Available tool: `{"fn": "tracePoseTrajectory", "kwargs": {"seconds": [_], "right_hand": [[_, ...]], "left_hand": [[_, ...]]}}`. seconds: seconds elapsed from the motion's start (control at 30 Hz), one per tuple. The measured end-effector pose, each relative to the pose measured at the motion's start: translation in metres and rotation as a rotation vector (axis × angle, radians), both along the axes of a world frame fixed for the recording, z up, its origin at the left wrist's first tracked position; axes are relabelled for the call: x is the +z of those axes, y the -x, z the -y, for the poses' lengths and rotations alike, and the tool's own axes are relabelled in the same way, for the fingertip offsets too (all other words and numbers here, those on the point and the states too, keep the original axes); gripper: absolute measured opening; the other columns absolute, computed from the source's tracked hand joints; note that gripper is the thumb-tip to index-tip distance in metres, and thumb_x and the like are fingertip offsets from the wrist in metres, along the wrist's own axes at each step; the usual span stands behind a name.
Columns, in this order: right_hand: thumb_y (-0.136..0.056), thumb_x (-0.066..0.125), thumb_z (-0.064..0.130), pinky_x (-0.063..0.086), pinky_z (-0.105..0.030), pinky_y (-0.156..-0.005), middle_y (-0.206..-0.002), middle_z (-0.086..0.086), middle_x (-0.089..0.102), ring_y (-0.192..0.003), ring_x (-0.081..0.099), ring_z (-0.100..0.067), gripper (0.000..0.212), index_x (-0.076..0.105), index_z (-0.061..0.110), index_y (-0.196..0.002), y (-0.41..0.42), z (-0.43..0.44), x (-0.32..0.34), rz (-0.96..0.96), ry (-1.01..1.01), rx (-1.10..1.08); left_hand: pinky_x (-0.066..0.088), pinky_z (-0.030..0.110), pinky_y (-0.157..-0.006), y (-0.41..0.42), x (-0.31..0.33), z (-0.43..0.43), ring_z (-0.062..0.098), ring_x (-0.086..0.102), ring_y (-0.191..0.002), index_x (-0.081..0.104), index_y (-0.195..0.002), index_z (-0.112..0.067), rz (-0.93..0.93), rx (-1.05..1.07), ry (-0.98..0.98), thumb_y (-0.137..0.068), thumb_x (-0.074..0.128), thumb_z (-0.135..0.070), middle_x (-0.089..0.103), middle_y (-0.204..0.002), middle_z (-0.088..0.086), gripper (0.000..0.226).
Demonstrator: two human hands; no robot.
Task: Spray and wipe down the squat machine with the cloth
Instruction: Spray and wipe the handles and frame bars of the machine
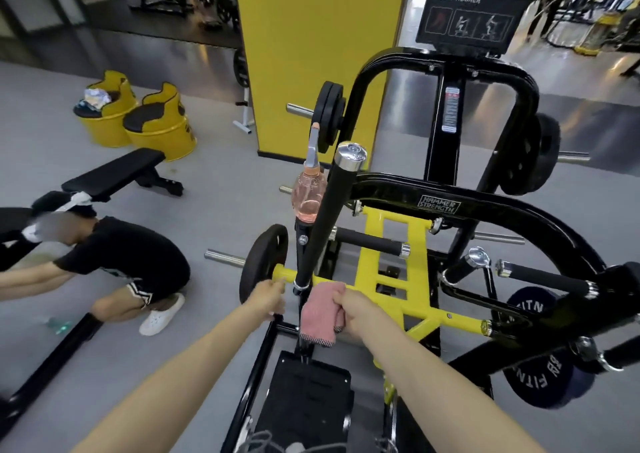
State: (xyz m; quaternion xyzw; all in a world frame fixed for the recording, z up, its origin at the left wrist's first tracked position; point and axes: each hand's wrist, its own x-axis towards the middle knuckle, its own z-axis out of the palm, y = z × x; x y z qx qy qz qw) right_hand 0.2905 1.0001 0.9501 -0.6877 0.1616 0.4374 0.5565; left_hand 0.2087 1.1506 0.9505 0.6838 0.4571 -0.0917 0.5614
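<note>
At the near edge lies the black, flat footplate (308, 393) of the squat machine (408, 189), with both bare forearms reaching out over it. The right hand (360, 314) is clenched on a pink cloth (318, 314). Its fingers (343, 309) bunch the upper part, while the rest hangs down as a ribbed flap with a darker speckled hem, lying against the yellow crossbar (377, 296) just beside the black upright. The left hand (268, 298) sits just left of that upright, fingers curled onto the frame below the crossbar's end; which tube it grips cannot be told. A matte black weight plate (263, 262) stands close behind it on a steel peg. A long black padded handle (325, 217) with a polished chrome cap rises in front of the spray bottle (309, 193), partly covering it. The bottle is clear, faceted plastic holding pink liquid, with a grey trigger head, and stands upright on the machine well beyond both hands. Further left on the grey floor (214, 161), a person in black (138, 251) crouches near a black bench (114, 175). Beyond them are two yellow barrel seats (159, 134) and a yellow pillar (318, 54).
</note>
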Motion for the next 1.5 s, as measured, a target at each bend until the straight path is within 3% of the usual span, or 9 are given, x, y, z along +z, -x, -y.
{"fn": "tracePoseTrajectory", "kwargs": {"seconds": [0.1,0.23,0.43,0.57,0.7,0.83,1.0,1.37,1.5], "right_hand": [[-0.103,0.039,0.015,0.041,-0.023,-0.053,-0.103,-0.029,0.064,-0.086,0.063,-0.042,0.027,0.052,0.008,-0.125,0.004,0.005,0.008,0.063,-0.036,0.126],[-0.103,0.038,0.013,0.039,-0.016,-0.038,-0.078,-0.006,0.061,-0.062,0.056,-0.014,0.019,0.056,0.013,-0.109,0.002,0.015,0.024,0.083,-0.146,0.166],[-0.099,0.048,0.032,0.052,-0.032,-0.067,-0.083,-0.006,0.058,-0.066,0.053,-0.014,0.022,0.058,0.013,-0.105,-0.009,0.030,0.060,0.095,-0.144,0.302],[-0.096,0.052,0.024,0.043,-0.023,-0.053,-0.069,0.000,0.049,-0.058,0.046,-0.011,0.014,0.056,0.014,-0.088,-0.037,0.037,0.103,0.234,-0.117,0.289],[-0.093,0.056,0.017,0.046,-0.026,-0.058,-0.072,-0.002,0.054,-0.063,0.052,-0.013,0.008,0.062,0.015,-0.098,-0.050,0.031,0.144,0.366,-0.222,0.264],[-0.090,0.062,0.014,0.048,-0.030,-0.083,-0.104,-0.002,0.060,-0.088,0.055,-0.013,0.022,0.063,0.018,-0.112,-0.051,0.025,0.179,0.588,-0.350,0.330],[-0.092,0.059,0.011,0.043,-0.018,-0.063,-0.112,-0.007,0.059,-0.087,0.058,-0.011,0.039,0.055,0.012,-0.131,-0.051,0.025,0.207,0.726,-0.413,0.375],[-0.086,0.068,0.037,0.046,-0.036,-0.090,-0.100,0.001,0.065,-0.094,0.056,-0.013,0.019,0.067,0.021,-0.095,-0.047,0.027,0.196,0.704,-0.384,0.266],[-0.091,0.060,0.008,0.048,-0.024,-0.072,-0.084,0.003,0.062,-0.078,0.058,-0.012,0.008,0.064,0.014,-0.095,-0.051,0.031,0.198,0.711,-0.463,0.322]], "left_hand": [[0.049,0.029,-0.067,0.003,0.009,0.028,0.016,0.064,-0.089,0.054,-0.113,-0.019,-0.019,-0.151,0.152,-0.093,0.037,-0.063,0.066,-0.100,0.002,0.052],[0.057,0.028,-0.070,0.004,0.017,0.057,0.019,0.067,-0.097,0.057,-0.118,-0.008,0.182,-0.079,0.381,-0.086,0.062,-0.050,0.070,-0.107,0.007,0.053],[0.054,0.026,-0.069,0.007,0.045,0.075,0.018,0.067,-0.083,0.068,-0.101,-0.009,0.347,0.166,0.161,-0.087,0.068,-0.024,0.071,-0.098,0.011,0.020],[0.050,0.022,-0.046,0.011,0.099,0.060,0.017,0.067,-0.059,0.066,-0.096,0.000,0.399,0.335,0.094,-0.084,0.071,-0.016,0.070,-0.079,0.013,0.020],[0.056,0.033,-0.065,0.008,0.163,0.041,0.025,0.066,-0.075,0.061,-0.113,0.001,0.534,0.361,-0.116,-0.086,0.069,-0.015,0.069,-0.098,0.020,0.033],[0.049,0.015,-0.052,-0.023,0.235,0.056,0.013,0.061,-0.073,0.060,-0.099,-0.013,0.693,0.257,-0.379,-0.092,0.061,-0.017,0.064,-0.084,0.001,0.009],[0.045,0.018,-0.060,-0.063,0.272,0.081,0.009,0.057,-0.071,0.070,-0.095,-0.010,0.674,0.016,-0.445,-0.092,0.057,-0.016,0.066,-0.083,0.002,0.015],[0.049,0.041,-0.073,-0.074,0.273,0.083,0.022,0.054,-0.080,0.063,-0.080,-0.005,0.377,-0.580,-1.146,-0.086,0.052,-0.022,0.062,-0.086,0.010,0.021],[0.042,0.035,-0.087,-0.060,0.253,0.074,0.023,0.050,-0.101,0.068,-0.088,-0.011,0.559,-0.806,-1.592,-0.084,0.061,-0.020,0.059,-0.101,0.004,0.011]]}}
